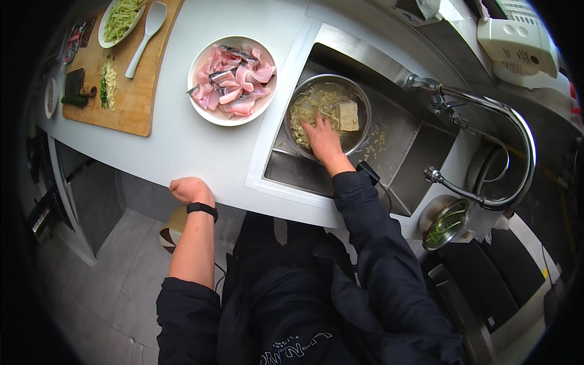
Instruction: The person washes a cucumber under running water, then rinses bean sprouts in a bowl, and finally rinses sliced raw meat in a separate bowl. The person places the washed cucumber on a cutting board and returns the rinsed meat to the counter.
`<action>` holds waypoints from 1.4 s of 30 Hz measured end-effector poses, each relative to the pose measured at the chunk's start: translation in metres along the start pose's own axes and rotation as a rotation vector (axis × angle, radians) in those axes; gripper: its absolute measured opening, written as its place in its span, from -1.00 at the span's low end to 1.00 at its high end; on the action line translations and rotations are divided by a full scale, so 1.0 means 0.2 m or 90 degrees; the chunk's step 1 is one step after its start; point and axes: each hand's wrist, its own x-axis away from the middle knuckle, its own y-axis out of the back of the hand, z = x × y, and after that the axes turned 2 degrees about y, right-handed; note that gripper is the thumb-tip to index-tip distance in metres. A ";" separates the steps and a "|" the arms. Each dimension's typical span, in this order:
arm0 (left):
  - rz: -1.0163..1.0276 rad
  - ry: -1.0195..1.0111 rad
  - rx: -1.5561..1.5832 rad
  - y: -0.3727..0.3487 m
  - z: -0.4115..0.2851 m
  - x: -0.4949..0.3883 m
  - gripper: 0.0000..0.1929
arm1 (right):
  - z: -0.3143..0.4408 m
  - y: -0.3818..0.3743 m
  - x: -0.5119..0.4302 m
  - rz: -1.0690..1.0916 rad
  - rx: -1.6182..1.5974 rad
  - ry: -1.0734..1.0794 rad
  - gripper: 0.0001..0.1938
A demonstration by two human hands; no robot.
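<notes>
My right hand (325, 139) reaches into a round metal bowl (367, 98) standing in the steel sink. Its spread fingertips touch pale, shredded sprouts or pickled vegetable (303, 109) lying in water. A block of tofu (348, 116) sits in the same bowl, right of the fingers. My left hand (190, 189) rests at the counter's front edge with its fingers curled in and no object visible in it; a black band circles that wrist. Between the sink and the cutting board, a white bowl (195, 102) holds cut raw fish pieces (235, 82).
On the wooden cutting board (137, 102) are a white spatula (148, 34), chopped garlic and greens (108, 84), a cleaver (75, 82) and a dish of shredded greens (121, 23). A chrome faucet (520, 127) arches at the right, above a metal bowl of green stalks (438, 219).
</notes>
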 end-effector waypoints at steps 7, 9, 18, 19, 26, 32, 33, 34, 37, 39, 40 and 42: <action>0.047 0.028 -0.010 0.07 -0.05 0.03 -0.40 | -0.03 0.06 -0.07 -0.121 -0.278 -0.127 -0.47; 0.044 0.014 -0.024 0.06 -0.05 0.02 -0.40 | 0.01 0.13 -0.04 -0.129 -0.252 -0.130 -0.32; 0.011 -0.024 -0.036 0.02 -0.02 0.01 -0.41 | 0.11 0.15 -0.22 0.052 0.064 -0.100 -0.05; 0.017 -0.010 -0.027 0.02 -0.02 0.01 -0.42 | 0.11 0.11 -0.24 0.121 0.142 -0.106 -0.08; -0.002 0.002 0.018 0.00 -0.01 0.01 -0.43 | 0.11 0.02 -0.13 0.005 -0.036 -0.012 -0.62; 0.036 0.028 -0.008 0.07 -0.06 0.05 -0.42 | 0.03 0.23 0.05 -0.155 -0.153 -0.010 -0.33; 0.042 0.030 -0.015 0.08 -0.07 0.05 -0.41 | -0.01 0.26 0.07 -0.192 -0.155 -0.008 -0.29; 0.038 0.022 -0.018 0.08 -0.07 0.06 -0.41 | -0.05 0.28 0.07 -0.181 -0.131 -0.067 -0.27; 0.055 0.020 -0.026 0.08 -0.06 0.05 -0.40 | -0.16 0.28 0.03 -0.142 -0.091 -0.142 -0.20; 0.046 0.018 -0.015 0.06 -0.05 0.04 -0.41 | -0.20 0.26 0.01 -0.035 -0.096 -0.206 -0.16; 0.026 0.012 -0.001 0.05 -0.04 0.04 -0.41 | -0.20 0.25 0.01 0.023 -0.050 -0.199 -0.17; 0.023 0.012 0.032 0.03 -0.03 0.03 -0.40 | -0.22 0.25 0.01 0.016 -0.079 -0.222 -0.23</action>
